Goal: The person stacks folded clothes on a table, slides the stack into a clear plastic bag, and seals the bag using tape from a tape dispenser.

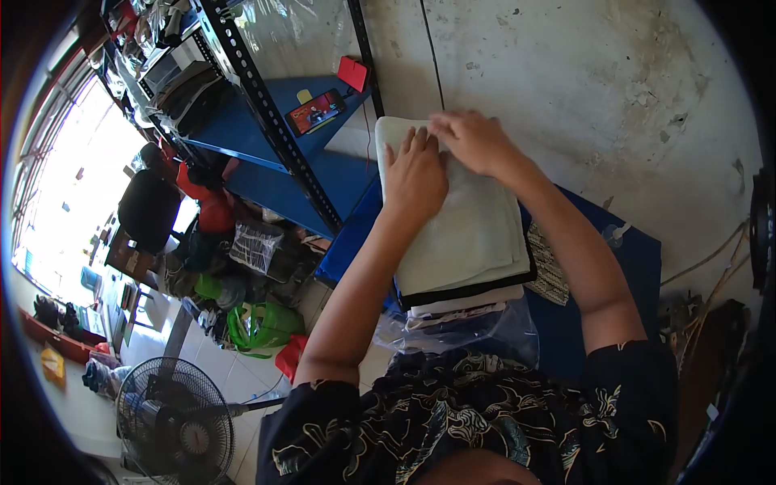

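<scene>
A folded pale greenish-white cloth (465, 238) lies on top of a stack of folded fabric, over a black layer (473, 293) and lighter layers beneath. My left hand (416, 178) rests flat on the pale cloth near its far end, fingers stretched out. Just right of it, my right hand (474, 144) is at the cloth's far edge, fingers pointing left and slightly bent, with no object visible in them. Clear plastic (517, 327) sticks out from under the near end of the stack. A patterned woven piece (548, 267) lies beside the stack, partly under my right forearm.
The stack sits on a blue surface (602, 234) against a stained wall (566, 65). To the left stands a shelf with a black perforated post (271, 121), holding a lit phone (315, 111) and a red box (352, 74). A fan (176, 422) and green bag (263, 327) are lower left.
</scene>
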A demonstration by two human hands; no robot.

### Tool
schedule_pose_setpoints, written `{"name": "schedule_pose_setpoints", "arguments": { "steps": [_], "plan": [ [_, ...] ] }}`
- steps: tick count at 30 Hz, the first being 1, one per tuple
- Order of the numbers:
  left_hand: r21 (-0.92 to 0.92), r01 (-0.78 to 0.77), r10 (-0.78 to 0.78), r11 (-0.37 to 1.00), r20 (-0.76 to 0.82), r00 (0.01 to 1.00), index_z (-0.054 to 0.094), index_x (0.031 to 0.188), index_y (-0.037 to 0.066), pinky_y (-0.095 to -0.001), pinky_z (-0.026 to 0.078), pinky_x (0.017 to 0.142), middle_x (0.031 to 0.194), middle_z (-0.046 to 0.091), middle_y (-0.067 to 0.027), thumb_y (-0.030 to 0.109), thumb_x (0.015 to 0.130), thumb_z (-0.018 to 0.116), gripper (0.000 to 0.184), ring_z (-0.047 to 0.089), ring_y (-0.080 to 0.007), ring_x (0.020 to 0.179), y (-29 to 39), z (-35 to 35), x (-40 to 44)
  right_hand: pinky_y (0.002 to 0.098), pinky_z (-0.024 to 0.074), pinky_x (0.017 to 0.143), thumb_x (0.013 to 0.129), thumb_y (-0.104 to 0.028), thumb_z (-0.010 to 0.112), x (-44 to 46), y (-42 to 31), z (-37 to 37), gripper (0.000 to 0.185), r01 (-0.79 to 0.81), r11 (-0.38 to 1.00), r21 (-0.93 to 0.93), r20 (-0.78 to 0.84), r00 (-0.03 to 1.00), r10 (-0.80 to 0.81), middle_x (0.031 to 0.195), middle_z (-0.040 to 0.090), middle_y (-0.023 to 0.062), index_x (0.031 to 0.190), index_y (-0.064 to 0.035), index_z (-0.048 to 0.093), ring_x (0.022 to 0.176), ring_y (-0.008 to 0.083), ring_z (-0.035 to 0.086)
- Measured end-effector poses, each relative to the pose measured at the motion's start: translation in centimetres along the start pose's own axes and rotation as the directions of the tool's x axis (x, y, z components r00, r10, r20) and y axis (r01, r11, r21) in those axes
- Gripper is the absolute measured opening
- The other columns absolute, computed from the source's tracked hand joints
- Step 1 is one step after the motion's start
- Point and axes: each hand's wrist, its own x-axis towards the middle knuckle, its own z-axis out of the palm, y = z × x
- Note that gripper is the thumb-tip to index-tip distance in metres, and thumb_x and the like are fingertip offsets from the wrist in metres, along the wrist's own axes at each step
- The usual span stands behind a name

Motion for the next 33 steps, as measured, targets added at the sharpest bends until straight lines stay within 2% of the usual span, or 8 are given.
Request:
{"name": "schedule_pose_setpoints", "arguments": {
  "steps": [1, 3, 12, 20, 23, 29, 31, 33],
  "plan": [
    [0.001, 0.004, -0.004, 1.0, 0.003, 1.0, 0.045, 0.116, 0.0, -0.0484, 0.027, 0.097, 0.121, 0.046, -0.0158, 0.026, 0.084, 0.044, 0.042, 0.039, -0.0293, 0.117, -1.3, 2.2, 0.4, 0.0391, 0.0369, 0.089, 0.086, -0.05, 0.036, 0.6, 0.1, 1.1, 0.053, -0.149, 0.983, -0.105, 0.261, 0.95, 0.172, 0.114, 0.055, 0.0111, 0.115, -0.0086, 0.051, 0.106, 0.0301, 0.049],
    [-0.016, 0.099, -0.089, 0.995, 0.325, 0.941, 0.046, 0.117, 0.002, -0.0536, 0.024, 0.097, 0.121, 0.047, -0.0137, 0.028, 0.086, 0.036, 0.042, 0.037, -0.0269, 0.119, -3.1, 5.6, 0.9, 0.0397, 0.0357, 0.091, 0.084, -0.057, 0.03, 0.4, 4.7, 8.2, 0.059, -0.142, 0.989, -0.029, 0.218, 0.965, 0.145, 0.115, 0.054, 0.0102, 0.117, -0.012, 0.051, 0.106, 0.0303, 0.05],
    [-0.067, 0.224, -0.188, 0.972, 0.343, 0.92, 0.053, 0.11, 0.003, -0.0535, 0.023, 0.097, 0.116, 0.051, -0.0135, 0.03, 0.083, 0.039, 0.041, 0.044, -0.0278, 0.113, -4.0, 5.8, 2.4, 0.0406, 0.0369, 0.09, 0.082, -0.062, 0.026, 2.1, 5.4, 7.4, 0.067, -0.141, 0.979, 0.148, 0.365, 0.928, 0.078, 0.115, 0.054, 0.0112, 0.119, -0.0117, 0.05, 0.107, 0.0284, 0.049],
    [-0.438, 0.204, -0.176, 0.875, 0.104, 0.979, 0.059, 0.102, -0.002, -0.0387, 0.039, 0.087, 0.1, 0.059, -0.0209, 0.029, 0.075, 0.059, 0.041, 0.056, -0.0334, 0.094, -3.2, 3.0, 3.2, 0.0328, 0.0345, 0.094, 0.086, -0.046, 0.041, -0.1, 6.7, 4.1, 0.052, -0.11, 0.988, 0.11, -0.013, 0.994, 0.112, 0.122, 0.047, 0.0163, 0.114, -0.0036, 0.053, 0.112, 0.0291, 0.046],
    [-0.46, 0.246, -0.198, 0.853, 0.151, 0.969, 0.058, 0.104, -0.003, -0.0352, 0.043, 0.082, 0.102, 0.057, -0.0228, 0.026, 0.073, 0.062, 0.042, 0.056, -0.0349, 0.093, -3.2, 1.8, 3.0, 0.0387, 0.0342, 0.094, 0.082, -0.055, 0.042, -1.7, 7.4, 2.7, 0.061, -0.131, 0.972, 0.195, -0.011, 0.991, 0.136, 0.126, 0.044, 0.0156, 0.117, -0.0041, 0.05, 0.115, 0.0292, 0.043],
    [-0.462, 0.147, -0.117, 0.875, 0.093, 0.989, 0.056, 0.108, -0.002, -0.0365, 0.036, 0.093, 0.116, 0.05, -0.0213, 0.032, 0.074, 0.062, 0.048, 0.047, -0.0341, 0.109, -3.1, 1.5, 1.7, 0.0372, 0.0264, 0.1, 0.079, -0.05, 0.053, -6.3, 6.9, 2.0, 0.067, -0.253, 0.838, 0.483, 0.013, 0.959, 0.282, 0.133, 0.031, 0.0219, 0.124, -0.0012, 0.041, 0.122, 0.0308, 0.034],
    [-0.289, 0.18, -0.158, 0.94, 0.099, 0.983, 0.053, 0.113, 0.0, -0.0375, 0.025, 0.101, 0.125, 0.043, -0.0192, 0.038, 0.076, 0.059, 0.053, 0.033, -0.0319, 0.122, -3.0, 2.3, 0.6, 0.037, 0.0257, 0.101, 0.078, -0.05, 0.054, -6.4, 6.1, 3.0, 0.07, -0.214, 0.849, 0.484, 0.018, 0.972, 0.235, 0.134, 0.03, 0.0222, 0.125, -0.0006, 0.039, 0.123, 0.0315, 0.032],
    [-0.381, 0.211, -0.195, 0.9, 0.08, 0.978, 0.052, 0.115, 0.001, -0.0376, 0.022, 0.103, 0.127, 0.042, -0.0182, 0.04, 0.077, 0.058, 0.054, 0.03, -0.0311, 0.125, -4.9, 4.2, -1.0, 0.0369, 0.025, 0.101, 0.077, -0.049, 0.056, -5.9, 4.8, 3.8, 0.073, -0.162, 0.861, 0.482, 0.009, 0.984, 0.18, 0.134, 0.029, 0.0225, 0.127, -0.0001, 0.036, 0.124, 0.0322, 0.03]
  ]
}}
